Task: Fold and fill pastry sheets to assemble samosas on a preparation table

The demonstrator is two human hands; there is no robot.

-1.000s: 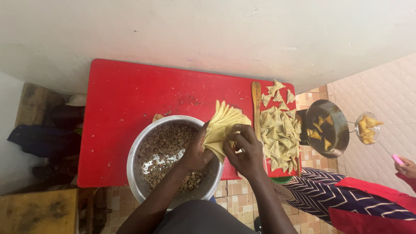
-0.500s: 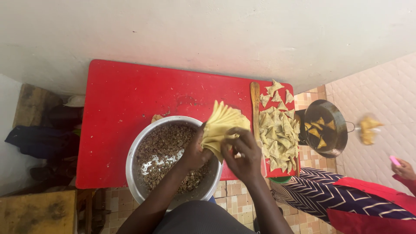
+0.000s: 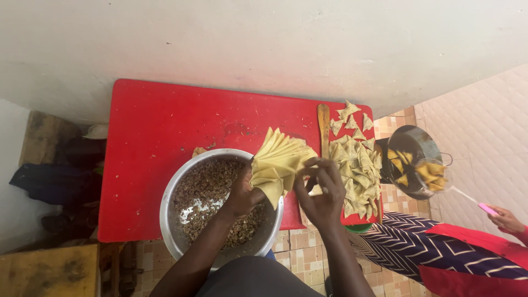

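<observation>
My left hand grips the lower end of a fanned stack of pale yellow pastry sheets, held above the rim of a large metal bowl of brown minced filling. At the right edge of the stack, my right hand pinches one sheet between its fingertips. Both hands hover over the front edge of a red table.
A heap of folded triangular pastries lies at the table's right end beside a wooden stick. Another person's hand holds a skimmer of fried pieces over a dark frying pan. A white wall lies behind.
My right hand has shifted along the stack's right edge and now pinches a sheet. The other person's skimmer of fried pieces has moved left toward the pan.
</observation>
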